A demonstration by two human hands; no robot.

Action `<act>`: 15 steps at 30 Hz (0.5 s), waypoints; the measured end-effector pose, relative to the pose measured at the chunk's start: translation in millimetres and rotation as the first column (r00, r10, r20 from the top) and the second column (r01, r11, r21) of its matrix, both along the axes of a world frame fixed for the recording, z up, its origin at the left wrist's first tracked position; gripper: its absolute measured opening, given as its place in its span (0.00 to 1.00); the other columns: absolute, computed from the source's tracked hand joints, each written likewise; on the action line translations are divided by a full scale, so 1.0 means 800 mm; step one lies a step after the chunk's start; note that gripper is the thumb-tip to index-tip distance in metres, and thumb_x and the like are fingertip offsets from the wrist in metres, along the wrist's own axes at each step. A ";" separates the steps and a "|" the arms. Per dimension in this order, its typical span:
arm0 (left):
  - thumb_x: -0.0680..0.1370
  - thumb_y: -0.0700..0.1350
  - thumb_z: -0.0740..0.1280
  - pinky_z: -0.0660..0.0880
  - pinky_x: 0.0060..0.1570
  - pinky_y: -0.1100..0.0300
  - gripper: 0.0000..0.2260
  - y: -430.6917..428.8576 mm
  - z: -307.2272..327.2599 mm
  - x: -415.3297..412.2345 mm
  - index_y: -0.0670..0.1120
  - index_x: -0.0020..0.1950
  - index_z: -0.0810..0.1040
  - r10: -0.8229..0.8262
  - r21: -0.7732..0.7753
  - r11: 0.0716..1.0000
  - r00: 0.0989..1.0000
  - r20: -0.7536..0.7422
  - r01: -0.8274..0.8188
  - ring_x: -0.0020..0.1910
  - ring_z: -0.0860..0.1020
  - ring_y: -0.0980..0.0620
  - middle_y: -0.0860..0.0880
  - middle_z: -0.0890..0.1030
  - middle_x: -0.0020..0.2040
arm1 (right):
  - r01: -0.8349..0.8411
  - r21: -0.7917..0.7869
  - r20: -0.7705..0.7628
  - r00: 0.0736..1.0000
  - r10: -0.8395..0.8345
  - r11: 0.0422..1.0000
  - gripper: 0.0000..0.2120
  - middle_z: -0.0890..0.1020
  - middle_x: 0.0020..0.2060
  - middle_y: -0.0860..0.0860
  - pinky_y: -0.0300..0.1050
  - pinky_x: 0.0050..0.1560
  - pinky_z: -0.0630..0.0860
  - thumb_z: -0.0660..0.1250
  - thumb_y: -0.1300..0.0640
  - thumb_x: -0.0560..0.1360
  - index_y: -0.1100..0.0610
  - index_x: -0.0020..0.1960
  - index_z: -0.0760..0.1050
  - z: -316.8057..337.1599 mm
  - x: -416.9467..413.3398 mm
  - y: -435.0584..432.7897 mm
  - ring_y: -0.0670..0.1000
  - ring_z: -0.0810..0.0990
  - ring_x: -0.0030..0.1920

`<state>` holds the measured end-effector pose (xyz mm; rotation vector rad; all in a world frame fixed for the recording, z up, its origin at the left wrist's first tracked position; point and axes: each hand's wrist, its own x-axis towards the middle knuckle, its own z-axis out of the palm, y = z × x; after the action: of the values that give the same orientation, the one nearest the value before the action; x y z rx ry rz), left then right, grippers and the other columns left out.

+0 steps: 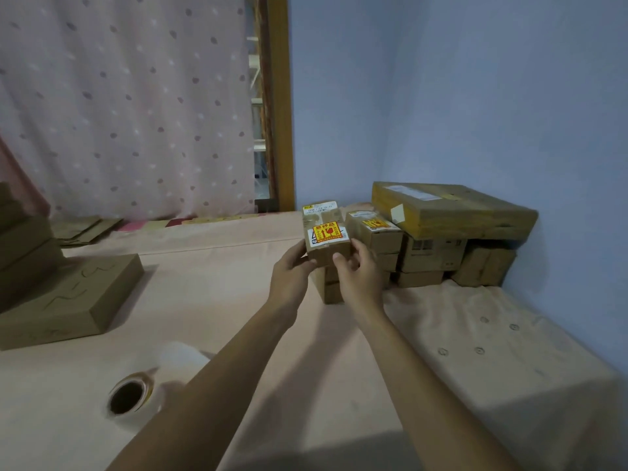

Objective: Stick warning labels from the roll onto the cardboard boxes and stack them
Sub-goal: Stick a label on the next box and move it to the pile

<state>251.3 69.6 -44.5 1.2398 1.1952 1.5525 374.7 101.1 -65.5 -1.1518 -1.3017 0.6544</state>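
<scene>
The left grip point(291, 270) and right grip point(357, 278) grasp a small cardboard box point(327, 255) from either side, fingers curled round its near corners. The box sits at the top of a narrow column of similar small boxes point(331, 291) towards the far right corner of the bed point(441, 334). Its brown top is crossed by glossy clear tape and carries a square yellow-and-red warning label point(327, 230) stuck over a white shipping slip.

Just beside it on the right, a second small box point(380, 237) bears the same kind of label point(371, 223). Behind that, a wide, flat, dented carton point(452, 212) lies tilted across several lower boxes packed into the corner against the blue wall point(475, 96).

The label roll point(136, 396), white with a brown cardboard core, lies on its side near the bed's near left edge. A flat rectangular box point(74, 297) with dark squiggles drawn on it rests at the left edge, against a stepped pile of plain cartons point(23, 239). The bed's cover is smooth, pale pink cloth. A spotted pink curtain point(136, 96) hangs beyond the far edge.
</scene>
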 end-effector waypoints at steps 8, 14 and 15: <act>0.79 0.36 0.64 0.73 0.38 0.77 0.22 0.027 -0.016 0.034 0.56 0.68 0.78 -0.011 -0.055 0.998 0.999 -0.050 0.008 0.48 0.79 0.70 0.59 0.82 0.56 | -0.028 -0.153 -0.037 0.999 0.022 0.988 0.28 0.73 0.72 0.52 0.41 0.63 0.68 0.69 0.54 0.80 0.53 0.77 0.65 -0.008 0.015 0.033 0.46 0.72 0.67; 0.80 0.37 0.65 0.71 0.42 0.74 0.23 0.042 -0.020 0.038 0.61 0.69 0.73 -0.013 -0.043 0.999 0.991 -0.130 0.007 0.52 0.75 0.71 0.61 0.78 0.58 | 0.014 -0.158 0.102 0.995 0.002 0.987 0.30 0.65 0.74 0.51 0.49 0.70 0.71 0.68 0.51 0.81 0.51 0.80 0.62 -0.015 0.016 0.044 0.52 0.70 0.73; 0.80 0.36 0.65 0.72 0.41 0.75 0.23 0.045 -0.020 0.040 0.61 0.68 0.73 -0.021 -0.041 0.999 0.991 -0.133 0.016 0.50 0.76 0.73 0.62 0.78 0.57 | 0.004 -0.158 0.103 0.995 0.013 0.987 0.30 0.65 0.74 0.51 0.51 0.70 0.72 0.67 0.51 0.81 0.51 0.80 0.62 -0.016 0.016 0.045 0.52 0.70 0.73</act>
<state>283.2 105.3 -60.7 1.3419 1.2893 1.4444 387.6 137.3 -77.9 -1.3272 -1.3589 0.7191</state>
